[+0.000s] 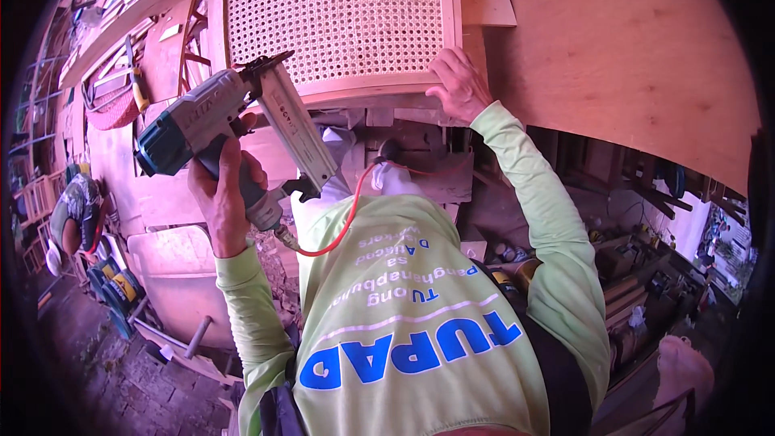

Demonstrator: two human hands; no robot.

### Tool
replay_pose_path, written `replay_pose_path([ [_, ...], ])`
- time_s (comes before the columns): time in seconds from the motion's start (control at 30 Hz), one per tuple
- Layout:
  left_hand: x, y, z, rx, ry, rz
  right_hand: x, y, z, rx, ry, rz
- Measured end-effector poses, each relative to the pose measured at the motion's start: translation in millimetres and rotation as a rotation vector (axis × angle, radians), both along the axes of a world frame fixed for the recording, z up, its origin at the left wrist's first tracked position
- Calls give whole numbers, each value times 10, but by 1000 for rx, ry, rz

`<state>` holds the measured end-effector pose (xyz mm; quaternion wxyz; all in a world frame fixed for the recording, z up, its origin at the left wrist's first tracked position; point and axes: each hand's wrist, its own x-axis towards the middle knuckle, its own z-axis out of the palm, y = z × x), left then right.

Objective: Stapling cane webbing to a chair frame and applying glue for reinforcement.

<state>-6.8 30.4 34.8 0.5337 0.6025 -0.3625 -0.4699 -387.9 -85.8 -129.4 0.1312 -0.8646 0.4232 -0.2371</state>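
My left hand (226, 186) grips a grey and teal pneumatic nail gun (198, 125) by its dark handle, with the long silver magazine (295, 125) angled down to the right and its nose at the cane panel's lower left. A red air hose (328, 248) runs from the handle's base. The wooden-framed cane panel (331, 20) lies in front of me, its square of woven mesh facing up. My right hand (460, 85) has its fingers curled on the lower right corner of that frame, thumb at the front edge.
A broad plywood sheet (622, 48) spans the right side over shelving and clutter. At upper left are stacked wood offcuts (137, 8) and a yellow-handled tool (139, 93). A co-worker in camouflage (73, 214) bends over at far left, near a teal and yellow machine (113, 287).
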Motion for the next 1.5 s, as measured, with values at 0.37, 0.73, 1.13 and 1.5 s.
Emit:
replay_pose_path([
  [0.37, -1, 74, -32, 10, 1, 4, 10, 86, 5, -45, -14, -5],
  [0.73, 65, 4, 64, 2, -26, -48, 205, 320, -26, -46, -133, -217],
  [1.13, -74, -159, 123, 19, -47, -69, 1336, 427, -272, 1006, -1619, -1285],
  [1.5, 333, -1389, -517, 110, 313, -422, 1677, 208, -917, 868, -1616, -1274],
])
